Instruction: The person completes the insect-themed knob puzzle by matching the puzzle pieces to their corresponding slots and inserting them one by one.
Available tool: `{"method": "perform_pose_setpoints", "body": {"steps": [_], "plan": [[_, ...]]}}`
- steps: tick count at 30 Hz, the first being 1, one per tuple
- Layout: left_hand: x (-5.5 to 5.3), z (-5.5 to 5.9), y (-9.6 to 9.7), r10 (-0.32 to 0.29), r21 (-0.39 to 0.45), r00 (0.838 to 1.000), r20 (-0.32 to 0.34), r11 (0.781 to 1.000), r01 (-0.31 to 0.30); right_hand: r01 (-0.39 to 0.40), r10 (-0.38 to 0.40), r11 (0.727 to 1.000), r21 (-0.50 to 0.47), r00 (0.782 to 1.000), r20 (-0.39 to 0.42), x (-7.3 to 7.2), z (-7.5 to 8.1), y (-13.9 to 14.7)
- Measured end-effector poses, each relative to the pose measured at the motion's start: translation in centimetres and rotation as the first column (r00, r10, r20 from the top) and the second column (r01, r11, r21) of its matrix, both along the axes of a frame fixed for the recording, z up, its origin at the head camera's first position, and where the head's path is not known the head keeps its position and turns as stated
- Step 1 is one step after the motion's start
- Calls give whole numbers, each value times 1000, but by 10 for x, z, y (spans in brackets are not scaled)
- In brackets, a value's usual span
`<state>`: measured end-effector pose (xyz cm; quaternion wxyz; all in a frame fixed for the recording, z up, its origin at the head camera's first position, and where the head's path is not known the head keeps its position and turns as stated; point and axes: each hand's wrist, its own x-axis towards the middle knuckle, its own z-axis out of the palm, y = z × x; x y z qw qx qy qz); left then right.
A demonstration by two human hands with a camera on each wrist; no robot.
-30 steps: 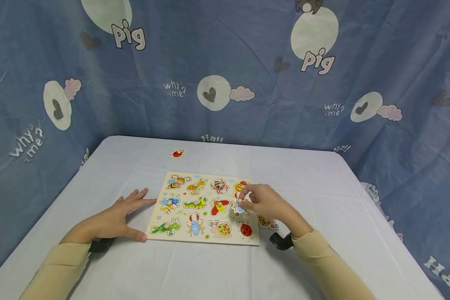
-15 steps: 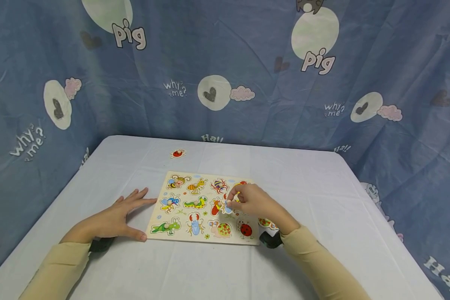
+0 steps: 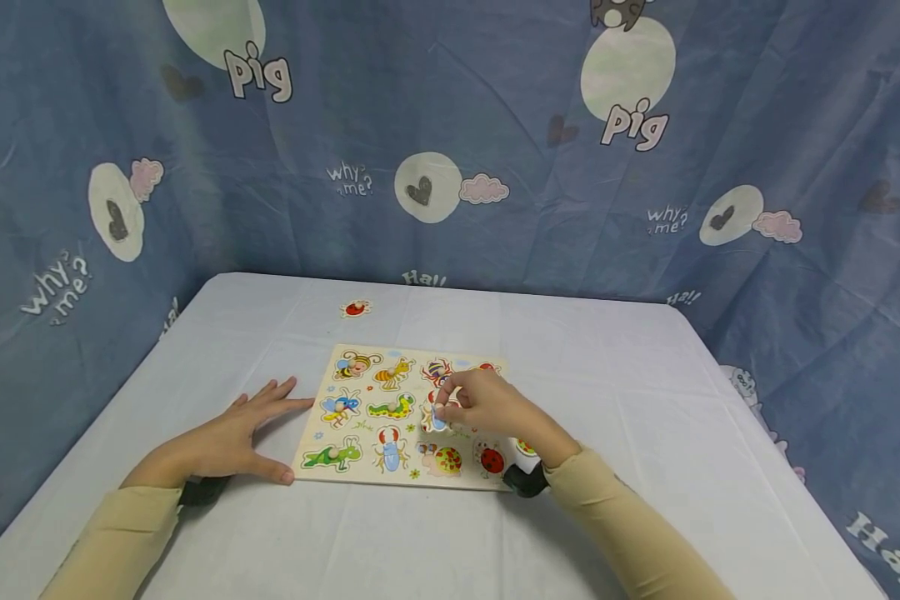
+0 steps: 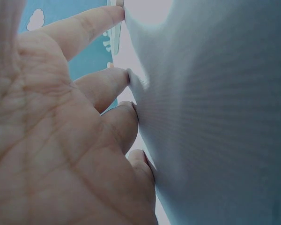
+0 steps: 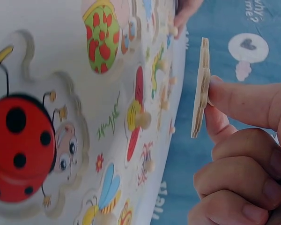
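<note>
A wooden insect puzzle board (image 3: 360,473) lies on the white-covered table. My right hand (image 3: 487,404) pinches a blue beetle puzzle piece (image 3: 437,417) between thumb and index finger, above the middle of the board. In the right wrist view the puzzle piece (image 5: 202,89) shows edge-on, lifted off the board, its remaining fingers curled in. The beetle recess (image 3: 391,450) in the bottom row shows a blue beetle with red pincers. My left hand (image 3: 232,433) lies spread on the table, its index fingertip and thumb at the board's left edge. In the left wrist view its fingertips (image 4: 131,110) rest on the cloth.
A loose ladybug piece (image 3: 356,309) lies behind the board. Just right of the board is a snail piece (image 3: 526,448), partly hidden by my right wrist. Knobbed pieces such as the caterpillar (image 3: 392,406) and grasshopper (image 3: 333,454) sit in the board. A blue curtain (image 3: 540,225) hangs behind.
My right hand has moved left across the board with the beetle puzzle piece, from its right column toward the middle. My left hand has stayed in place.
</note>
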<state>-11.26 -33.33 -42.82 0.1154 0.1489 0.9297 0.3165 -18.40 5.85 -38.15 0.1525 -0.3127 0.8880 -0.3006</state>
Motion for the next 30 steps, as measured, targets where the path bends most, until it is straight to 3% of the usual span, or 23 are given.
{"method": "perform_pose_setpoints", "body": {"steps": [21,30], "plan": [[-1,0,0,-4,3,1000,-5,1000,4,-106,105,994,12,994,23,9,-19,-36],[-1,-1,1,3,-11,1000,-1,1000,-3,-151,150,986,64,989,14,13,-24,-49]]}}
